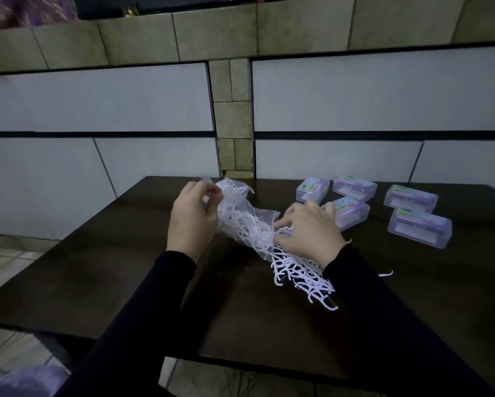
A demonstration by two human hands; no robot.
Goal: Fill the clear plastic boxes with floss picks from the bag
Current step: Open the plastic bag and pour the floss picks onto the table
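Note:
A clear plastic bag (242, 213) full of white floss picks lies tilted over the middle of the dark table (126, 282). My left hand (193, 216) pinches and lifts the bag's closed far end. My right hand (309, 233) has its fingers curled into the picks at the bag's open mouth. A pile of spilled floss picks (300, 277) lies on the table below that hand, and a single pick (386, 274) lies apart to the right. Several clear plastic boxes with coloured labels (419, 228) sit lids shut at the right rear.
The table's left and near edges drop to a tiled floor (8, 270). A tiled wall (355, 104) stands right behind the table. A purple-white blurred thing (17, 381) shows at the bottom left corner.

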